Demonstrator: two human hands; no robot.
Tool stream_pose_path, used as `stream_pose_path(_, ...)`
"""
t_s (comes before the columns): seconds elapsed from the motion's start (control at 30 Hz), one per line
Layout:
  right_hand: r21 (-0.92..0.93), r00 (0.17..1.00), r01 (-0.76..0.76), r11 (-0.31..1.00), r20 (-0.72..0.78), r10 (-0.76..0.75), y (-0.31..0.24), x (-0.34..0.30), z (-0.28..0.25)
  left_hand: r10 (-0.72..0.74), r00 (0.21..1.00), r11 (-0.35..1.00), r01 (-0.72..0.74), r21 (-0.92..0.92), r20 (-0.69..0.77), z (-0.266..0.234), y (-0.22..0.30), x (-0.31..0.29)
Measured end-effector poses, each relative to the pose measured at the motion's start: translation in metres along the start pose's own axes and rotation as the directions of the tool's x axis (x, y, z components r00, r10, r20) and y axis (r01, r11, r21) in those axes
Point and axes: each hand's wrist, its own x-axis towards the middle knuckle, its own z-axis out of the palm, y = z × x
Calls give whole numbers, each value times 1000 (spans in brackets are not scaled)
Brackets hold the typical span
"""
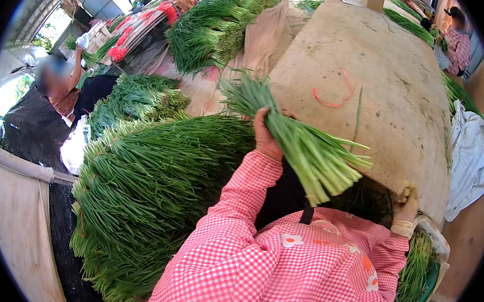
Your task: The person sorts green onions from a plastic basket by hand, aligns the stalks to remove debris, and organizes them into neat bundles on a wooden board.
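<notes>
Open-air packing shed, green chives heaped all around: a worker is lifting one bunch of chives (295, 140) over a worn sorting table (389, 104).

Starting at left, a co-worker (57, 84) is bending beside dark sheeting while a large loose chive pile (151, 190) is lying unsorted, suggesting most of the work is remaining. At centre, the left hand (266, 135) is clenching the bunch mid-stem, cut ends pointing toward the person. On the tabletop an orange tie (334, 98) is lying free, so this bunch is apparently not yet bound. At right, the right hand (406, 204) is gripping the table's edge. Tied bundles (222, 28) are stacking up beyond.
</notes>
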Motion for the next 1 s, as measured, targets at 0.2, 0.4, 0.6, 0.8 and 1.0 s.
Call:
stream_pose_path(0.2,-904,878,205,-376,339,-337,-31,15,-120,87,951,947,14,-322,295,-4,41,-4)
stream_pose_path(0.4,-888,926,376,264,363,-100,-24,-25,39,92,887,939,74,-337,453,-26,44,1)
stream_pose_path(0.6,-543,759,127,830,592,272,14,-44,169,9,852,934,180,-310,523,-19,26,5)
stream_pose_path(0.8,-734,328,-222,642,564,758,41,-48,204,48,876,922,145,-358,479,-28,36,6)
stream_pose_path(1.0,-806,752,504,310,586,300,74,43,183,90,905,918,87,-388,417,-49,62,9)
